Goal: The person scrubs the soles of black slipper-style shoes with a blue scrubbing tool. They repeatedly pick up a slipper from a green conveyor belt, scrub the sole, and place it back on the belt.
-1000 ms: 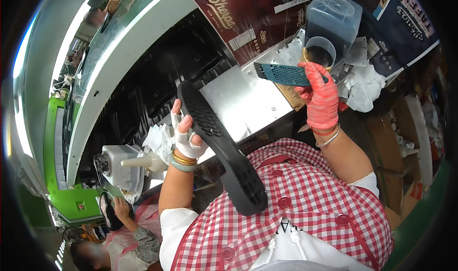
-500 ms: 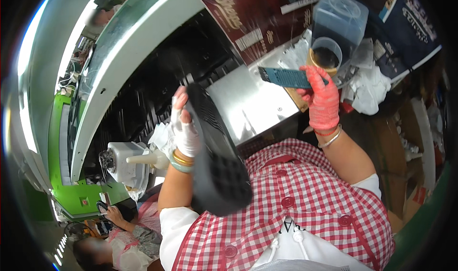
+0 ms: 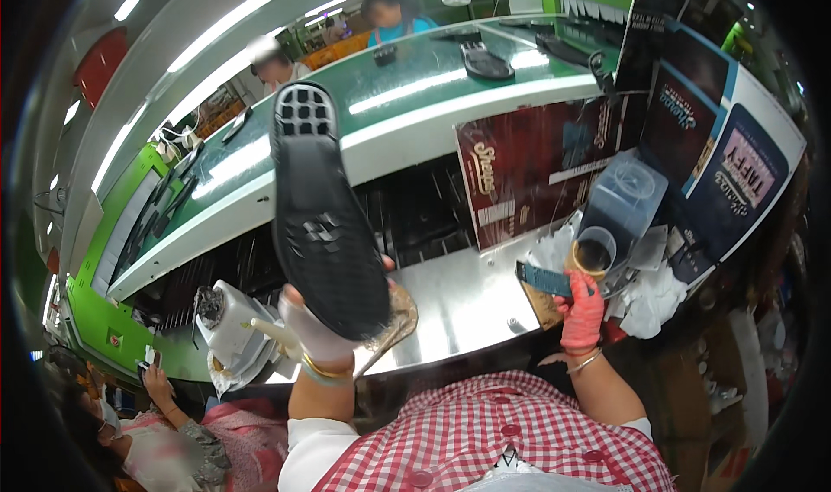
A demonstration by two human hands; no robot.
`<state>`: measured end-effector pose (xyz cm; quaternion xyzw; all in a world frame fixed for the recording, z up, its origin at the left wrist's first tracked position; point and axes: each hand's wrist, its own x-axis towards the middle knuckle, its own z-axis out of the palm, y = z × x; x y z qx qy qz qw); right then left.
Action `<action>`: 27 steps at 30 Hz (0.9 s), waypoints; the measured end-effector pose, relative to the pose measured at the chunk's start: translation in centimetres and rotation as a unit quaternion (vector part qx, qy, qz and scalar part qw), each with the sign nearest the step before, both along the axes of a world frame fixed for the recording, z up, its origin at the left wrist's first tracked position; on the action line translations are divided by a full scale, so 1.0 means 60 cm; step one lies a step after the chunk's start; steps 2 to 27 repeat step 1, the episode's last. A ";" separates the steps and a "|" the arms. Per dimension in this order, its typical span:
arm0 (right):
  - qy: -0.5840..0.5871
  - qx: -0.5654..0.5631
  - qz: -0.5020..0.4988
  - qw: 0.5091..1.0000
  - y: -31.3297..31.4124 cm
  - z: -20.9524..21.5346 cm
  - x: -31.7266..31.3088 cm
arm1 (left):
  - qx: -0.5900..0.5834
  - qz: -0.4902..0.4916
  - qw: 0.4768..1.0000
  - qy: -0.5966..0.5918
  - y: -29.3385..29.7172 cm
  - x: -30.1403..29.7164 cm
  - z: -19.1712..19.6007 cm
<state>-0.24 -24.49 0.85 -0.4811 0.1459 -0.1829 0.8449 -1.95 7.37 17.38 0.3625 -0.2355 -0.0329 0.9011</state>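
A black shoe sole [image 3: 320, 215] stands nearly upright in my left hand [image 3: 320, 332], its treaded underside facing me. The fingers in white coverings wrap the sole's lower end. Behind that end a brownish, frayed-edged thing [image 3: 402, 315] shows in part; I cannot tell what it is. In a reddish-pink glove, my right hand [image 3: 582, 319] pinches one end of a flat, dark teal ridged strip [image 3: 544, 277]. Close beyond that hand stands a clear cup [image 3: 597, 246] with dark stuff inside and a tan band around it.
Beneath the hands lies a shiny metal worktop [image 3: 454, 297]. A translucent container [image 3: 630, 185] and crumpled white cloth [image 3: 651, 303] stand right. Left is a white plastic jug [image 3: 238, 323]. Printed cardboard [image 3: 537, 146] borders a green conveyor [image 3: 407, 98] carrying soles. A co-worker [image 3: 164, 440] sits lower left.
My view has tilted up, bringing the conveyor in. The sole, edge-on and blurred before, now shows its tread. My right hand keeps the teal strip near the cup.
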 end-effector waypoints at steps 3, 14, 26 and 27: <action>-0.011 -0.001 0.002 1.000 0.001 0.011 0.007 | 0.124 0.022 0.989 -0.074 0.031 0.022 0.036; -0.011 -0.001 0.002 1.000 0.001 0.011 0.007 | 0.124 0.022 0.989 -0.074 0.031 0.022 0.036; -0.011 -0.001 0.002 1.000 0.001 0.011 0.007 | 0.124 0.022 0.989 -0.074 0.031 0.022 0.036; -0.011 -0.001 0.002 1.000 0.001 0.011 0.007 | 0.124 0.022 0.989 -0.074 0.031 0.022 0.036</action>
